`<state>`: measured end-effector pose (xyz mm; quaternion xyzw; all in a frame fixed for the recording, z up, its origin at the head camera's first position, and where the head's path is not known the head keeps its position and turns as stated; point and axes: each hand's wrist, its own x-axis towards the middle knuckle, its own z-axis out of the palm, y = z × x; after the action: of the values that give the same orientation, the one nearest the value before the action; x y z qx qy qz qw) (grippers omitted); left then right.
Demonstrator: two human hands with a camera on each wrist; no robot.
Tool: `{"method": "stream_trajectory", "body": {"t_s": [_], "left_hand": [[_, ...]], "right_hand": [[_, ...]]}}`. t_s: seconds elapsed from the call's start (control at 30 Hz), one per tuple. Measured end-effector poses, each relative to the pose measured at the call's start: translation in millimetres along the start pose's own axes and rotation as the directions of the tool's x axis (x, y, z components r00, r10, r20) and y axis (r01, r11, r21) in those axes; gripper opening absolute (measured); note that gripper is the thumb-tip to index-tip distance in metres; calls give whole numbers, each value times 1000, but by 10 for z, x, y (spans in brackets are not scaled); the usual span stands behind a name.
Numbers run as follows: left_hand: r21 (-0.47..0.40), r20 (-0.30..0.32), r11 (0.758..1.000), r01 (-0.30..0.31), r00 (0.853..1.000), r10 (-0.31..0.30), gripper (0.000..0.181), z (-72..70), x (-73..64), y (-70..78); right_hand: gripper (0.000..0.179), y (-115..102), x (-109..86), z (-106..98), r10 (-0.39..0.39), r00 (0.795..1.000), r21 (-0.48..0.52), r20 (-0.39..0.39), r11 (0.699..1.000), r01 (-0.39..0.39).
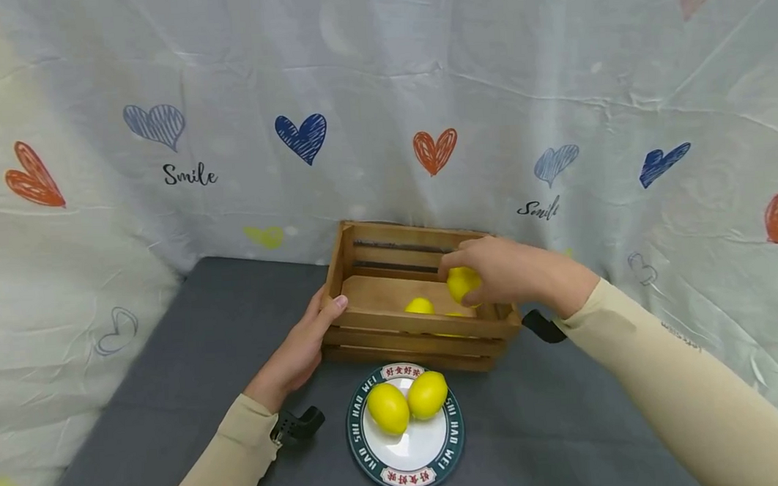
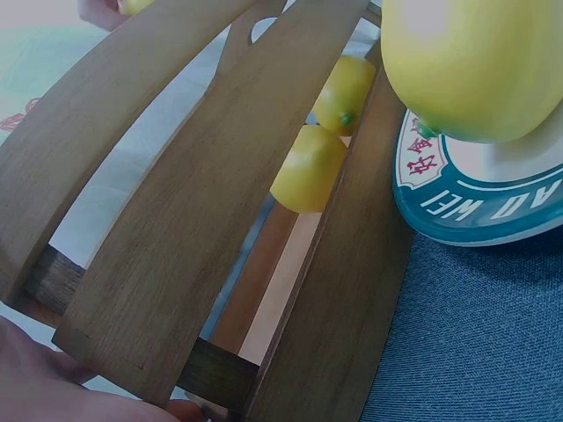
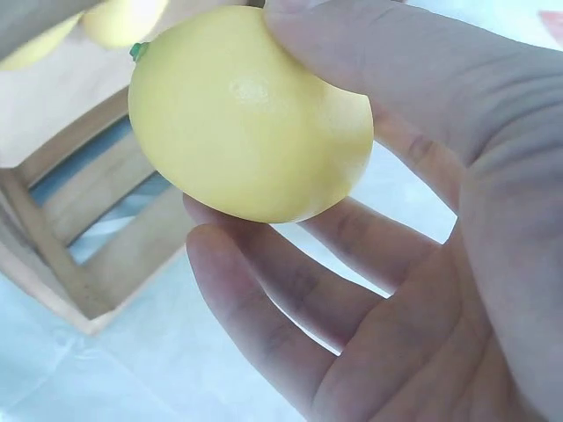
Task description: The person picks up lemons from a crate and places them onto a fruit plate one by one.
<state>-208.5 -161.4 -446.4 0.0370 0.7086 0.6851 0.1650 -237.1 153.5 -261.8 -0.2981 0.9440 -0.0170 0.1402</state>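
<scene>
My right hand grips a yellow lemon over the right side of a slatted wooden crate. In the right wrist view the thumb and curled fingers hold that lemon, its green stem tip pointing away from the palm. At the crate's left end my left hand holds the wall, thumb over the top edge. Inside the crate lie two more lemons, seen through the slats in the left wrist view. In front of the crate, two lemons rest side by side on a round plate.
The plate has a green lettered rim and stands close to the crate's front wall on a dark grey cloth-covered table. Behind the crate hangs a pale curtain printed with hearts. Dark straps circle both wrists.
</scene>
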Motion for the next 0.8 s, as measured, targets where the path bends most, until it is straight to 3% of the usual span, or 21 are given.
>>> {"method": "stream_trajectory", "body": {"t_s": [0.2, 0.4, 0.57, 0.8], "left_hand": [[3, 2, 1000, -4, 1000, 4, 94, -11, 0, -16], [4, 6, 1000, -14, 1000, 14, 94, -11, 14, -11], [12, 1, 1000, -7, 1000, 7, 95, -24, 2, 16], [15, -1, 1000, 14, 1000, -14, 98, -19, -1, 19]], "right_hand": [[38, -193, -208, 24, -40, 999, 17, -23, 999, 40], [39, -474, -345, 164, -131, 991, -62, -33, 990, 128], [42, -725, -361, 362, -230, 973, -134, 31, 964, 232], [44, -985, -345, 733, -324, 939, -121, 118, 934, 337]]}}
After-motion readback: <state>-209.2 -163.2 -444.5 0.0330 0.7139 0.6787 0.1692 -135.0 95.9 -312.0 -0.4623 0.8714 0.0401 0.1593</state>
